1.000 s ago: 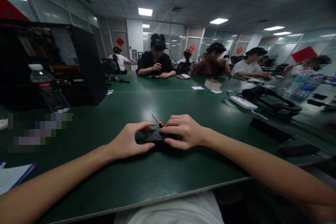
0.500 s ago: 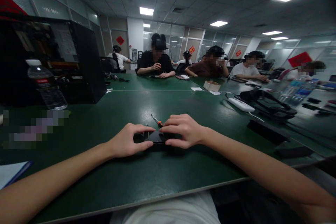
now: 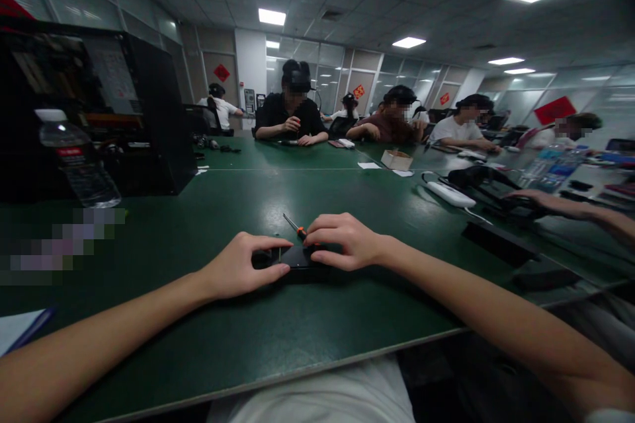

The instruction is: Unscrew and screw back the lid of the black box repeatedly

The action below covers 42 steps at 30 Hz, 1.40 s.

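A flat black device [image 3: 299, 258], like a phone, lies on the green table in front of me. My left hand [image 3: 237, 264] grips its left end, with the thumb along the near edge and the fingers on the far side. A thin light line crosses the device near that hand. Just beyond it is a screwdriver [image 3: 300, 232] with an orange and black handle, its metal shaft pointing away to the left. My right hand [image 3: 342, 240] has fingers and thumb closed around the handle end, above the device's right part. The rest of the handle is hidden by the fingers.
A black computer case [image 3: 159, 112] and a water bottle [image 3: 82, 162] stand on the left. Right of my hands are a white power strip [image 3: 449, 194], a black block [image 3: 499, 242] and another person's arm [image 3: 590, 209]. Several people sit across the table [image 3: 238, 344].
My right thumb has lifted from the device's near edge and moved up toward the screwdriver handle. My left hand keeps its hold. Another person's arm has come in from the right.
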{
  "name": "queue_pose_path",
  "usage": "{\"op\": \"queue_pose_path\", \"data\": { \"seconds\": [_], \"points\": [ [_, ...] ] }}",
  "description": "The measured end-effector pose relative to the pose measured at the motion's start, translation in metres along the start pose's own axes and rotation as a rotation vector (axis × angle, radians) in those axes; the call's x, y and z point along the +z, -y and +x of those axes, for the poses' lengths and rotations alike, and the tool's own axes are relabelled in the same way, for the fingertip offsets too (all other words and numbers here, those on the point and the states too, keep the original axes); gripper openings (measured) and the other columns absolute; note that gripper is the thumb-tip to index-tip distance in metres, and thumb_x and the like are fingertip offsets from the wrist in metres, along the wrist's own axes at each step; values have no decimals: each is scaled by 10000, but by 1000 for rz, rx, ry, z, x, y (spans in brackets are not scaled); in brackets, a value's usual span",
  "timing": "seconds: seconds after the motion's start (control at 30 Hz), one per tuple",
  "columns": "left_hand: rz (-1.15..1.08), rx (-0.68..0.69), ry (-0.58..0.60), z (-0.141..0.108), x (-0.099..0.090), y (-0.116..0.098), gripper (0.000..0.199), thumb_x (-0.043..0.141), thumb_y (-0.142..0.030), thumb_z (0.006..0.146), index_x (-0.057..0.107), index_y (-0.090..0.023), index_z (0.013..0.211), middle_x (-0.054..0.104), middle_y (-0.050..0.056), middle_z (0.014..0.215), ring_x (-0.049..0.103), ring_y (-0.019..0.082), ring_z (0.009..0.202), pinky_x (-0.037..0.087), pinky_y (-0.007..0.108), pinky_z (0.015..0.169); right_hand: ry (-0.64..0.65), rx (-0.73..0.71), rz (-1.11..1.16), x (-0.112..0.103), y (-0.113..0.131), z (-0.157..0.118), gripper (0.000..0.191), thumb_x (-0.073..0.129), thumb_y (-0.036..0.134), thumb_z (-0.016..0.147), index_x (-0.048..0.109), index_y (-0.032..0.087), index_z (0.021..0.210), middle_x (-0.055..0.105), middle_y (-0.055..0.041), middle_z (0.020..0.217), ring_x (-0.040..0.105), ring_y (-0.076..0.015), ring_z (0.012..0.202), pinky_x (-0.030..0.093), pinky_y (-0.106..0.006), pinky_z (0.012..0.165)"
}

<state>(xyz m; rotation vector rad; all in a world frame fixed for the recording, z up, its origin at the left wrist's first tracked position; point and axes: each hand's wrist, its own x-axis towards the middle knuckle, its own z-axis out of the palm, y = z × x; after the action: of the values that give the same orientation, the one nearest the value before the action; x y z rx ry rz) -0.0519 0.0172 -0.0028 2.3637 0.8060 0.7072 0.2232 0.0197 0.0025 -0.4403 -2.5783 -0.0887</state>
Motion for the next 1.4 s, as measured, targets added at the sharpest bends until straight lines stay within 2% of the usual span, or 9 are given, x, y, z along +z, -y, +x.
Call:
{"op": "queue_pose_path", "data": {
  "seconds": [0.4, 0.6, 0.77, 0.9, 1.03, 1.1, 1.2, 1.3, 1.4],
  "points": [
    [50, -72, -15, 0, 3, -4, 426, 704, -439, 854, 772, -202, 1201, 801, 70, 1091, 741, 287, 962, 552, 339, 844, 63, -28, -32, 1, 3, 2, 429, 594, 528, 952, 667, 146, 1131, 700, -126, 1062, 665, -198, 921, 524, -283, 759],
    [4, -45, -99, 0, 3, -4, 390, 701, -419, 857, 783, -189, 1161, 803, 72, 1086, 739, 286, 965, 553, 326, 836, -20, 16, 64, 0, 6, 6, 290, 573, 388, 977, 657, 140, 1101, 695, -126, 1019, 664, -180, 892, 535, -283, 791],
    [-113, -48, -122, 2, 4, 3, 377, 607, -449, 939, 777, -193, 1158, 799, 57, 1081, 725, 264, 981, 535, 305, 854, -172, 229, 157, 3, 11, 10, 247, 527, 365, 1007, 673, 166, 989, 703, -70, 917, 650, -155, 844, 502, -268, 773],
    [-209, -147, -161, 7, 6, 10, 432, 536, -492, 964, 796, -154, 895, 775, 42, 811, 682, 222, 765, 510, 282, 713, -187, 502, 304, 12, 9, 13, 406, 467, 456, 1029, 672, 151, 856, 610, -1, 696, 536, -109, 623, 403, -241, 598],
    [-538, -284, -312, 16, 5, 14, 341, 633, -436, 915, 770, -133, 839, 754, 57, 808, 661, 198, 752, 517, 265, 708, -148, 646, 513, 13, 8, 15, 404, 535, 516, 980, 671, 141, 1047, 651, -13, 805, 567, -122, 676, 436, -243, 612],
    [-775, -418, -426, 20, 3, 12, 269, 633, -351, 933, 755, -114, 890, 744, 65, 798, 655, 169, 701, 526, 245, 677, -52, 620, 506, 8, 11, 16, 458, 639, 534, 912, 650, 142, 1149, 695, -45, 932, 612, -147, 757, 481, -267, 678],
    [-1004, -606, -590, 23, -2, 6, 196, 570, -213, 984, 713, -103, 907, 709, 47, 711, 631, 121, 609, 524, 196, 620, 119, 480, 316, 3, 24, 19, 673, 777, 567, 789, 610, 137, 1280, 700, -119, 1157, 657, -224, 973, 517, -338, 856],
    [-1033, -636, -616, 25, -4, 3, 227, 525, -179, 1017, 685, -99, 877, 685, 36, 675, 618, 99, 569, 522, 164, 587, 190, 344, 173, 3, 39, 22, 623, 731, 474, 865, 564, 138, 1363, 664, -154, 1284, 632, -266, 1146, 487, -379, 994],
    [-1029, -614, -585, 25, -4, 3, 226, 537, -181, 1020, 674, -93, 862, 674, 27, 690, 609, 87, 547, 522, 149, 554, 124, 295, 185, -4, 44, 26, 510, 700, 392, 900, 585, 142, 1328, 693, -127, 1228, 661, -234, 1092, 506, -343, 962]
  ]
}}
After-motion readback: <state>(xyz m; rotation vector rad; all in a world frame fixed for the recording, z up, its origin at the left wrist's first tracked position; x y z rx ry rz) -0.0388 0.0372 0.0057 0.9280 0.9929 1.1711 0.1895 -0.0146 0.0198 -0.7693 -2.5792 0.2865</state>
